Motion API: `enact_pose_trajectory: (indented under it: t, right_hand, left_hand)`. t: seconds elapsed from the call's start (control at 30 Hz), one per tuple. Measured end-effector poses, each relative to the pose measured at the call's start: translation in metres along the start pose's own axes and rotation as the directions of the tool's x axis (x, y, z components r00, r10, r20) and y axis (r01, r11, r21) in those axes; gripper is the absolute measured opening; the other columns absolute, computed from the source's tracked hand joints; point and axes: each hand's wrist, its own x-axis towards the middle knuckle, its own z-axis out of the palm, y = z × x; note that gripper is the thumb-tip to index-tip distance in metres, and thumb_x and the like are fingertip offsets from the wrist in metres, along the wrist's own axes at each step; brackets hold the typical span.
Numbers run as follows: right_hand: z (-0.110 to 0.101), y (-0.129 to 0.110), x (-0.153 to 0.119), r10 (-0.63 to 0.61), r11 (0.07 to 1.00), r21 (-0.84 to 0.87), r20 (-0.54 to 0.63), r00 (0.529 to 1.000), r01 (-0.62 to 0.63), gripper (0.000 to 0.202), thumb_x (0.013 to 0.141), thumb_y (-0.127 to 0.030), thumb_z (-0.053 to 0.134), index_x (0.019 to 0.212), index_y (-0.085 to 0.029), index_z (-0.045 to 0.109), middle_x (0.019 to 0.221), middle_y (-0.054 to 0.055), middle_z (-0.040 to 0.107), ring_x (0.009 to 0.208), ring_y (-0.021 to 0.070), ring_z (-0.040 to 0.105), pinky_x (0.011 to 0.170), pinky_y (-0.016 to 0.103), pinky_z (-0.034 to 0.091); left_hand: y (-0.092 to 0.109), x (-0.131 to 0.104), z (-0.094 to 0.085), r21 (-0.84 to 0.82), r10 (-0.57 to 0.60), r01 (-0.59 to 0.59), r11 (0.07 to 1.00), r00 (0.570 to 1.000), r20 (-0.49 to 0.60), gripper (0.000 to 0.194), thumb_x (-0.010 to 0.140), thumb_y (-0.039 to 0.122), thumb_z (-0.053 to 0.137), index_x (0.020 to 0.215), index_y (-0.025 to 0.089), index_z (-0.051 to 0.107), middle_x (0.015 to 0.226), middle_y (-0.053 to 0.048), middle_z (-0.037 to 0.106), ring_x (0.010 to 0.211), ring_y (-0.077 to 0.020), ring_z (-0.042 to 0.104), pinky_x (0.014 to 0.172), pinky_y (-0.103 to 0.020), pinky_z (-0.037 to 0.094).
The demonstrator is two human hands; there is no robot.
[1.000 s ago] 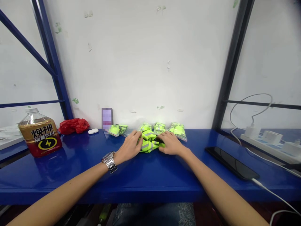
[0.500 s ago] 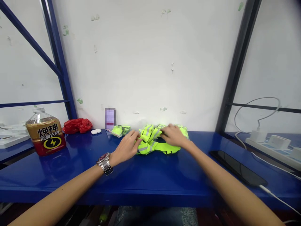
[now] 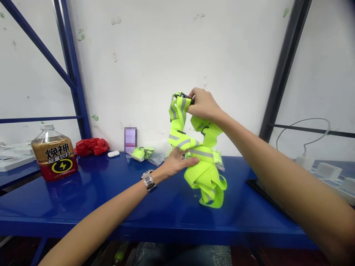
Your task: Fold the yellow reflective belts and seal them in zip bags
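From my feed, the strap [image 3: 203, 168] is bunched up in front of me, over the middle of the table [image 3: 91, 195]; whether its lowest loops touch the surface, I can't tell. My right hand [image 3: 204, 104] pinches its top end by a black piece [image 3: 184, 97]. My left hand [image 3: 176, 162] is against its middle, thumb out; some fingers are hidden behind the strap, so I can't confirm a grip.

Near the wall I see a clear bag [image 3: 140, 153] with yellow-green material inside, and another bag [image 3: 218, 159] mostly blocked by the strap. The bottle [image 3: 55, 159], white-capped, has brownish liquid above its label. I can't make out anything inside the crumpled red bag [image 3: 91, 146]. The screen [image 3: 130, 139] beside the wall is pixelated. My right forearm covers most of the phone [image 3: 256, 186] and part of the power strip [image 3: 328, 170].
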Motion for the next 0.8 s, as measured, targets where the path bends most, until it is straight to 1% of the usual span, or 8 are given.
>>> enact_pose_trajectory:
  t: [0.1,0.17,0.33,0.4,0.53,0.67,0.73,0.8]
  right_hand:
    - [0.006,0.002,0.009,0.01,0.998,0.064,-0.002,1.0,-0.01,0.027,0.057,-0.011,0.058,0.083,-0.018,0.051,0.07,0.002,0.044,0.079,0.0212,0.046,0.066,0.034,0.041]
    - [0.006,0.011,0.016,0.05,0.996,0.072,-0.011,0.999,-0.049,0.027,0.055,-0.009,0.059,0.08,-0.018,0.052,0.069,0.002,0.041,0.081,0.0227,0.047,0.068,0.037,0.043]
    - [-0.013,0.073,0.026,0.352,0.936,0.037,-0.152,0.923,-0.351,0.022,0.056,-0.012,0.063,0.075,-0.018,0.054,0.072,0.005,0.045,0.08,0.0245,0.051,0.065,0.043,0.046]
    - [-0.02,0.105,0.026,0.444,0.896,0.075,-0.197,0.874,-0.438,0.021,0.055,-0.017,0.067,0.071,-0.019,0.054,0.076,0.007,0.048,0.078,0.0246,0.051,0.061,0.043,0.048]
    - [-0.018,0.145,0.017,0.599,0.801,0.151,-0.197,0.776,-0.58,0.025,0.053,-0.025,0.071,0.067,-0.02,0.051,0.081,0.01,0.05,0.078,0.0279,0.053,0.053,0.043,0.048]
    - [-0.004,0.146,0.001,0.7,0.71,0.146,-0.255,0.667,-0.689,0.031,0.047,-0.02,0.072,0.068,-0.02,0.05,0.082,0.011,0.052,0.081,0.0309,0.054,0.057,0.047,0.048]
    - [0.004,0.14,-0.004,0.695,0.711,0.136,-0.291,0.658,-0.69,0.031,0.045,-0.017,0.072,0.066,-0.02,0.049,0.082,0.012,0.053,0.083,0.0317,0.054,0.061,0.049,0.048]
    - [0.01,0.133,-0.005,0.669,0.74,0.16,-0.282,0.688,-0.653,0.03,0.046,-0.017,0.072,0.065,-0.02,0.049,0.082,0.012,0.052,0.084,0.0313,0.053,0.061,0.048,0.048]
  left_hand:
    - [-0.002,0.001,0.02,-0.19,-0.105,0.118,0.975,0.991,0.079,0.059,0.077,0.047,0.067,0.124,0.016,0.05,0.114,-0.013,0.064,0.101,-0.025,0.062,0.088,-0.039,0.05]
    - [-0.01,-0.004,0.025,-0.155,-0.127,0.145,0.977,0.984,0.122,0.044,0.078,0.046,0.064,0.106,0.013,0.059,0.1,-0.01,0.067,0.09,-0.0217,0.064,0.081,-0.035,0.051]
    - [-0.029,-0.024,-0.002,0.085,-0.229,0.223,0.971,0.971,0.066,0.035,0.085,0.049,0.05,0.083,0.015,0.057,0.061,0.001,0.057,0.047,-0.0095,0.046,0.048,-0.024,0.04]
    - [-0.025,-0.03,-0.023,0.104,-0.252,0.251,0.962,0.968,-0.007,0.034,0.084,0.048,0.051,0.079,0.015,0.055,0.059,0.001,0.054,0.047,-0.0091,0.043,0.047,-0.024,0.037]
    - [-0.002,-0.04,-0.058,-0.014,-0.292,0.293,0.956,0.955,0.044,0.038,0.08,0.048,0.06,0.097,0.014,0.061,0.083,-0.008,0.064,0.072,-0.0171,0.059,0.066,-0.029,0.048]
    - [0.011,-0.049,-0.067,-0.037,-0.237,0.242,0.97,0.966,0.102,0.042,0.078,0.05,0.064,0.102,0.016,0.064,0.088,-0.008,0.066,0.083,-0.0215,0.061,0.079,-0.035,0.048]
    - [0.009,-0.051,-0.063,0.038,-0.256,0.253,0.967,0.953,0.162,0.04,0.079,0.052,0.062,0.096,0.016,0.065,0.086,-0.007,0.066,0.081,-0.0203,0.06,0.076,-0.032,0.048]
    - [0.003,-0.051,-0.056,0.148,-0.277,0.251,0.957,0.939,0.201,0.042,0.082,0.055,0.057,0.093,0.016,0.065,0.087,-0.006,0.066,0.081,-0.0201,0.06,0.072,-0.03,0.048]
